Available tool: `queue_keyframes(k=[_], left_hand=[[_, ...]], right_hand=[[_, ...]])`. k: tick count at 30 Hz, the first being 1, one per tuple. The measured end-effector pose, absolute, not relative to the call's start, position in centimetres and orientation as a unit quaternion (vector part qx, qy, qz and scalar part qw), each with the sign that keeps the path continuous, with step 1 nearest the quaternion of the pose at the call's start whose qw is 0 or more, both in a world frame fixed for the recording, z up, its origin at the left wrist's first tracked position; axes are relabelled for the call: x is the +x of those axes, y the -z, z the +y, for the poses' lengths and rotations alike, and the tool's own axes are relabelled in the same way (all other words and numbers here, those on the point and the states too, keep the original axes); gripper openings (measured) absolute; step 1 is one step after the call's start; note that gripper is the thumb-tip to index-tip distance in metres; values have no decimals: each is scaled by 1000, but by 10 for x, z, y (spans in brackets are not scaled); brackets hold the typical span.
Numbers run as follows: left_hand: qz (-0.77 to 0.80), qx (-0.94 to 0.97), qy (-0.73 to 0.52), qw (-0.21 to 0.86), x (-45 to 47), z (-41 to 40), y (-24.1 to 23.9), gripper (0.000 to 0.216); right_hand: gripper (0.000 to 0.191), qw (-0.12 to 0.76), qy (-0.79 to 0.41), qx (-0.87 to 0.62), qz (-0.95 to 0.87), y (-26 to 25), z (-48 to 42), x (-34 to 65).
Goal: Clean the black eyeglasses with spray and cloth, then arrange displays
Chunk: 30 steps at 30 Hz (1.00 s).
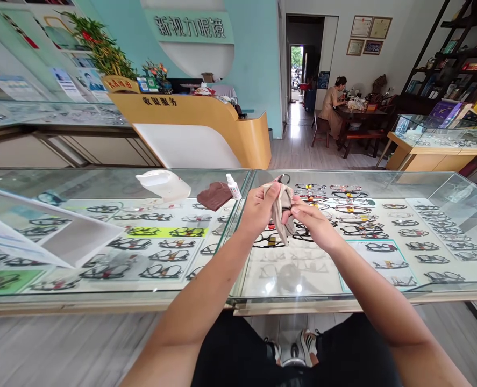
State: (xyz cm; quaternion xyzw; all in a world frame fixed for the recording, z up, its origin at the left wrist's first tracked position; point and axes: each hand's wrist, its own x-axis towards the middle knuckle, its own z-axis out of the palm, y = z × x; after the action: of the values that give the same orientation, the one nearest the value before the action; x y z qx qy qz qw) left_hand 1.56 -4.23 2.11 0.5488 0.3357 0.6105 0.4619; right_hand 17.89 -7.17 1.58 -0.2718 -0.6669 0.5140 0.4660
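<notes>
Bare forearms, black bottoms (230, 352), white sneakers (308, 345) with dark stripes.

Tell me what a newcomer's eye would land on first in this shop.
Dead centre, the left hand and right hand pinch a beige cloth between them above the glass counter, which holds rows of eyeglass frames. On the glass just to the left sit a brown cloth and a small white bottle. Behind them stands a curved yellow desk.
</notes>
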Motion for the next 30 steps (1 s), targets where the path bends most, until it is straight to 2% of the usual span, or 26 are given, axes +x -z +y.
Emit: queue_keyframes(k=[4, 8, 13, 20, 25, 30], left_hand=[[317, 493, -630, 509, 17, -36, -22, 69], [325, 451, -668, 495, 11, -28, -28, 66], [302, 486, -672, 470, 3, -25, -28, 59], [341, 631, -637, 283, 8, -26, -38, 50], [305, 736, -571, 196, 14, -16, -74, 30], [234, 849, -471, 50, 9, -17, -96, 66]], right_hand=[[50, 498, -526, -274, -632, -11, -67, 182], [45, 538, -550, -276, -576, -13, -64, 188], [40, 549, -569, -265, -552, -23, -66, 193], [38, 576, -550, -269, -541, -27, -59, 202], [36, 597, -537, -267, -533, -28, -56, 209], [41, 563, -537, -269, -567, -30, -59, 214]])
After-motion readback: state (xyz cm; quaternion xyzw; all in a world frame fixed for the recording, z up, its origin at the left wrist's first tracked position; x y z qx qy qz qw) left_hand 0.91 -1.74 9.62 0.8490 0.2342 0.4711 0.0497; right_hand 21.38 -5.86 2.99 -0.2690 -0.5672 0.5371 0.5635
